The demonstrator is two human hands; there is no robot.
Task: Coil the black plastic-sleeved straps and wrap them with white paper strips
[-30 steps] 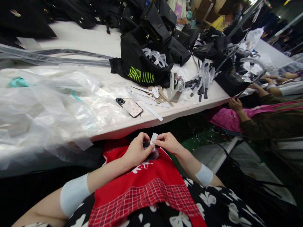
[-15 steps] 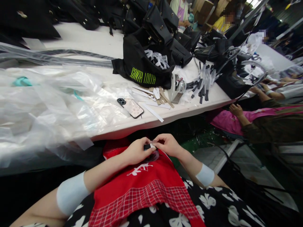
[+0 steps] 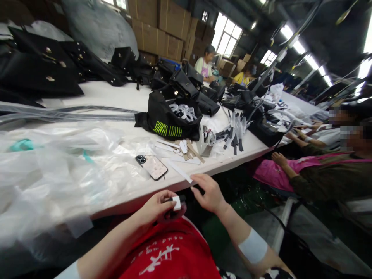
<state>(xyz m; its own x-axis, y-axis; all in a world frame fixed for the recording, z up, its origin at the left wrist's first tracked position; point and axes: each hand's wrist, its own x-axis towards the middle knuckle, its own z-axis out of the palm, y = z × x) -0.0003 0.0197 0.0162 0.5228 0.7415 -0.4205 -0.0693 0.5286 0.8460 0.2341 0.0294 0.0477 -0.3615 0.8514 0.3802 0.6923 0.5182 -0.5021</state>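
My left hand (image 3: 158, 207) is closed around a small black strap-like piece (image 3: 182, 198), just above the red apron (image 3: 171, 248). A white patch (image 3: 176, 203) covers part of this piece; the rest lies behind my fingers. My right hand (image 3: 209, 193) is apart from it, at the table's front edge, with thumb and forefinger spread. Its fingertips are close to the end of a white paper strip (image 3: 178, 170) that juts toward the edge; whether they touch, I cannot tell. A phone in a patterned case (image 3: 155, 167) lies left of the strip.
Clear plastic bags (image 3: 72, 170) cover the left of the white table (image 3: 139, 153). A black cloth bag (image 3: 171, 122) holds plastic-wrapped pieces. Beside it are paper scraps (image 3: 188, 150) and wrapped black straps (image 3: 235, 130). Black handbags (image 3: 186, 83) are piled behind; a co-worker in pink (image 3: 270, 170) sits right.
My hands were together over my lap; now the right one has moved away, out to the white strip. The left keeps the black piece. The view has tilted up.
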